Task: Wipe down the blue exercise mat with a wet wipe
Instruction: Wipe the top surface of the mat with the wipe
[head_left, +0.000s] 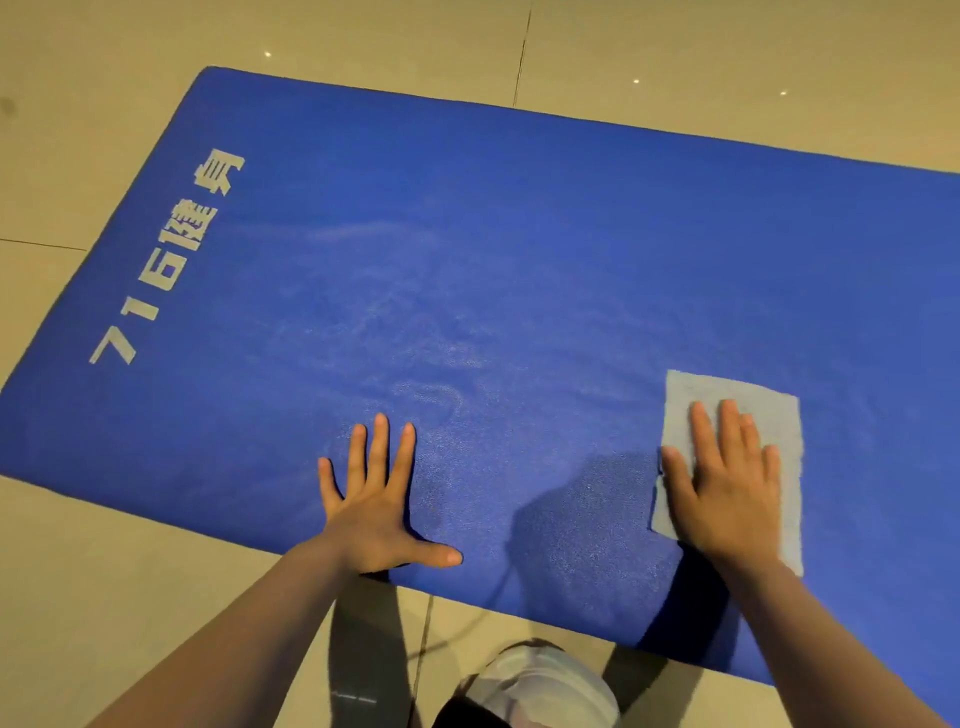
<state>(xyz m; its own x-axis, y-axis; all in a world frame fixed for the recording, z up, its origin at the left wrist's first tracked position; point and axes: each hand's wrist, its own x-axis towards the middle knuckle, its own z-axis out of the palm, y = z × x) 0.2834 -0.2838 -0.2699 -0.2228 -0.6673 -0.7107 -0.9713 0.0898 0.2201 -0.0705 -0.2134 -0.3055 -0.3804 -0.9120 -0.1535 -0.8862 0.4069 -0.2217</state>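
The blue exercise mat lies flat on the tiled floor, running from upper left to lower right, with pale printed characters near its left end. A pale grey wet wipe is spread flat on the mat near its front edge at the right. My right hand lies palm down on the wipe with straight fingers, pressing it to the mat. To its left, my left hand rests flat on the bare mat with fingers spread. Faint streaks show on the mat between and beyond the hands.
Beige floor tiles surround the mat on all sides. A light-coloured shoe or knee sits on the floor just below the mat's front edge, between my forearms.
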